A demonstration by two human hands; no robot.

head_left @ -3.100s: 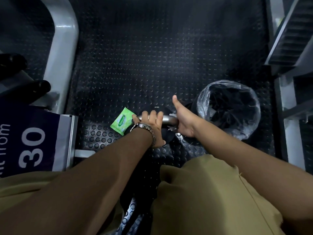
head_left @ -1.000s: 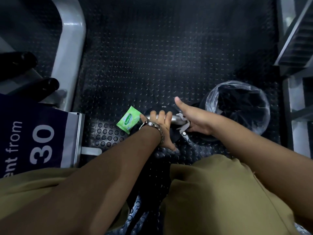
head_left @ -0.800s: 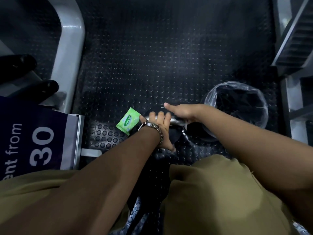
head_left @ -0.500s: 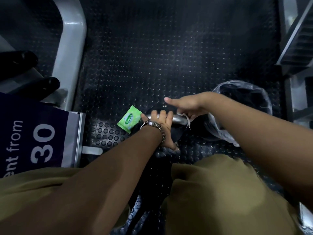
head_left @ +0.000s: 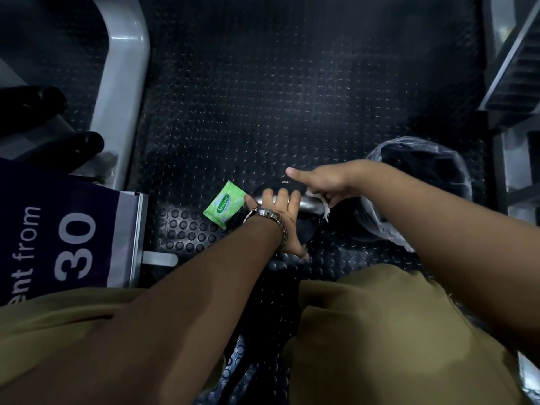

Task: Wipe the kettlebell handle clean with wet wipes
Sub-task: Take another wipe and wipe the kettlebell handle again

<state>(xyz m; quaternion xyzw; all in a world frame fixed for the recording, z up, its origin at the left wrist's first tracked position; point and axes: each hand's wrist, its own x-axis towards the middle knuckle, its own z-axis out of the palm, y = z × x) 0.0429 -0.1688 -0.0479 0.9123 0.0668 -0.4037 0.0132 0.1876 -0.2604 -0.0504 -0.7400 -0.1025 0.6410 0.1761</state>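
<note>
L hand (head_left: 279, 213), centre frame, fingers curled over the kettlebell handle (head_left: 310, 203). R hand (head_left: 327, 182) just right of it pinches a white wipe (head_left: 325, 210) at the handle's right end, thumb stuck out. Green wipes pack (head_left: 225, 204) on floor (head_left: 292, 97) just left; lined bin (head_left: 415, 140) at right.

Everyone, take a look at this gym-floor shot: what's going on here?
A person works over a kettlebell on the studded rubber floor. The left hand grips its steel handle while the right hand holds a white wet wipe against the handle's right end. A green wipes pack lies just left; a lined bin stands to the right.
</note>
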